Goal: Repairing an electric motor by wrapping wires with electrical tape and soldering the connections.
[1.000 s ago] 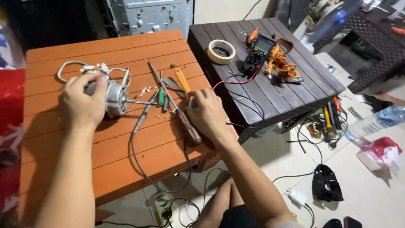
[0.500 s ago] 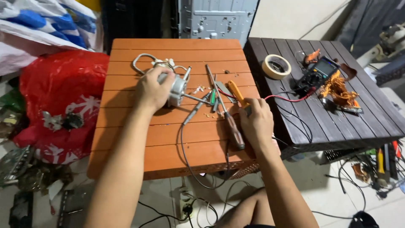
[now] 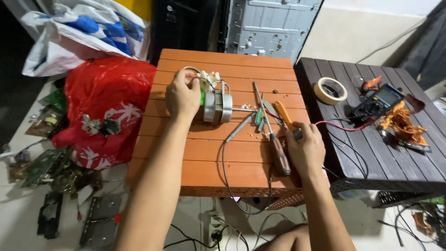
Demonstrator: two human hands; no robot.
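Small silver motor (image 3: pixel 216 107) on the orange worktop (image 3: pixel 195 153) covered by the left hand (image 3: pixel 182 97), grip closed on it, right hand (image 3: pixel 304 151) curled beside a brown-handled screwdriver (image 3: pixel 278 155), grip contents not discernible

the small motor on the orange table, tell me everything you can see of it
The small motor is a round, silvery metal body lying on its side on the orange slatted table, its thin shaft pointing right toward the screwdrivers. A white connector block and pale looped wires sit at its top left, with a spot of green beside them. The left hand covers its left end, fingers by the wires. The right hand is apart from it.
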